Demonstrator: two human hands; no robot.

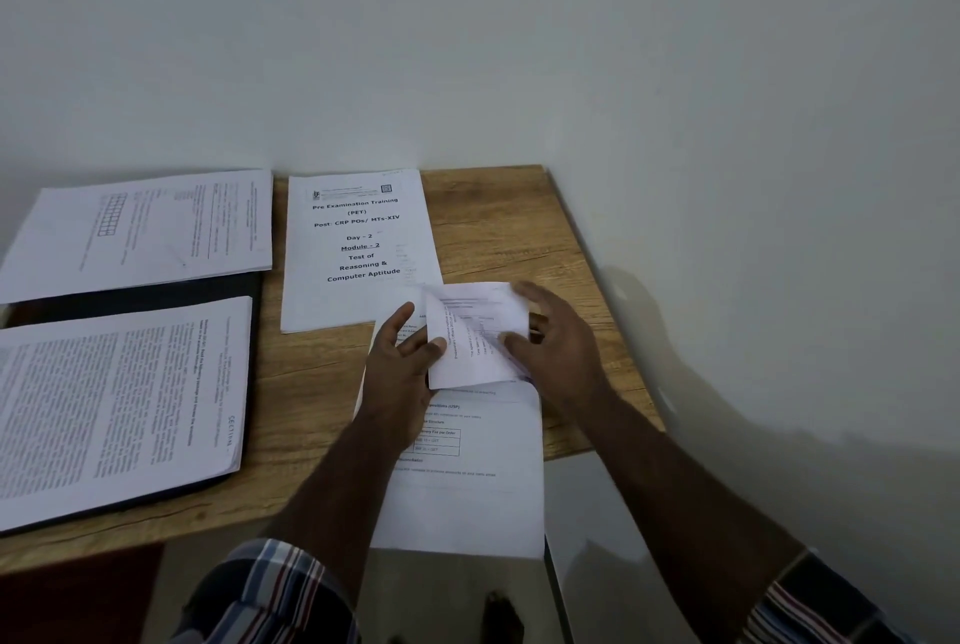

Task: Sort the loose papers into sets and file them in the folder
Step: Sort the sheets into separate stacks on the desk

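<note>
So there's a dark open folder (156, 297) lying flat on the left side of the wooden table (519, 238), and each half has a white printed stack on it: the far stack (140, 232) and the near stack (114, 409), both turned sideways so the text lines run away from the camera.

Right of the folder sits a white cover-page set (358, 248), upright to the viewer, long axis pointing at the wall; it reads "Pre Examination Training... Test of Reasoning & Computer Aptitude".

Both hands are on a small folded white printed sheet (475, 331) near the table's right-middle. The left hand (402, 373) pinches its left edge with thumb and fingers; the right hand (558, 347) grips the right side. Its print runs sideways.

Under it lies a white form sheet (467, 487), long axis toward the person, near end hanging off the table edge.
</note>
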